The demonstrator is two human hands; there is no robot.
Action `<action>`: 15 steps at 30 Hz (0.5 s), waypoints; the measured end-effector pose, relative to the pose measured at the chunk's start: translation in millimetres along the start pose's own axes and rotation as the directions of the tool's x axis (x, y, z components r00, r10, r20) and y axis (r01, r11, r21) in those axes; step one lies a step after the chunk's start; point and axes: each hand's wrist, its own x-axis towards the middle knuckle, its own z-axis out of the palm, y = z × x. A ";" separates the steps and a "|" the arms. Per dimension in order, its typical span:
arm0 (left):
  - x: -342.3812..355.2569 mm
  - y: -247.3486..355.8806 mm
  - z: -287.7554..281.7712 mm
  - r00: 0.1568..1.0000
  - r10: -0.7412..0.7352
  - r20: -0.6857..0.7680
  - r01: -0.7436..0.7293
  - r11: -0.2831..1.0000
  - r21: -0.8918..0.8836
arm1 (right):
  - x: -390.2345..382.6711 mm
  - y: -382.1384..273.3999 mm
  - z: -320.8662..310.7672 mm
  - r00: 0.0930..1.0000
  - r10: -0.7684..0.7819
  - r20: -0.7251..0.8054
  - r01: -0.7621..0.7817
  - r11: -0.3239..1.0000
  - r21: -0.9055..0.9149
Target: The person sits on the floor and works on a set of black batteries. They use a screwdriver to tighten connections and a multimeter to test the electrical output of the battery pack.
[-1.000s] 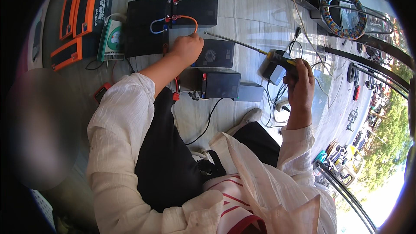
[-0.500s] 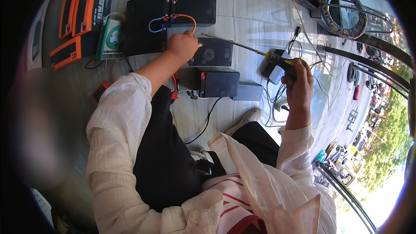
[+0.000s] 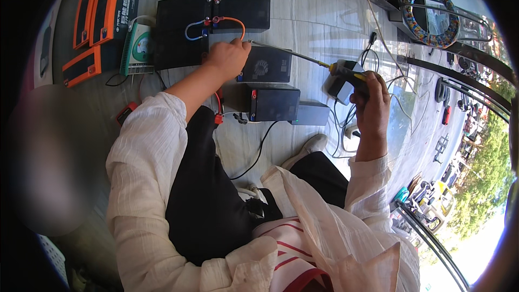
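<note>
My left hand [image 3: 228,58] is closed at the lower end of an orange cable [image 3: 235,21], above the gap between black batteries. The fingers hide the cable's end. In my right hand [image 3: 371,103] is a long-shafted screwdriver [image 3: 303,57], gripped by its black and yellow handle. Its shaft slants left, with the tip beside my left fingertips. The orange cable's other end sits at a red terminal on the upper black batteries [image 3: 181,13]. A blue cable [image 3: 189,28] loops beside it. Just below my left hand lies another black battery [image 3: 265,66].
A black battery with a red terminal [image 3: 275,104] lies nearer me, beside a grey box [image 3: 312,113]. Orange-and-black batteries [image 3: 111,13] and a green-and-white device [image 3: 140,47] stand at left. A black power adapter [image 3: 341,87] and tangled cables lie at right. A bead-covered ring [image 3: 453,27] is farther right.
The screwdriver tip has shifted slightly left and now meets my left fingertips. My left hand has moved only a little; the batteries stay put.
</note>
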 end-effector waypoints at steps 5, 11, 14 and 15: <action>0.4 -0.1 6.8 0.999 0.020 -0.039 -0.019 0.999 0.031 | -0.3 -0.2 2.0 1.000 0.007 0.007 -0.007 1.000 -0.013; -3.2 3.1 -1.4 0.995 -0.104 -0.007 0.101 0.983 -0.154 | -2.3 -0.8 4.0 1.000 0.006 0.007 -0.006 1.000 -0.014; -5.4 6.2 -6.7 0.989 -0.144 -0.015 0.143 0.987 -0.079 | -3.2 -2.6 8.7 1.000 0.012 -0.013 -0.012 1.000 -0.012; -6.3 6.4 -5.8 0.987 -0.160 -0.034 0.159 0.987 -0.039 | -4.0 -2.1 9.8 1.000 0.015 -0.018 -0.015 1.000 -0.015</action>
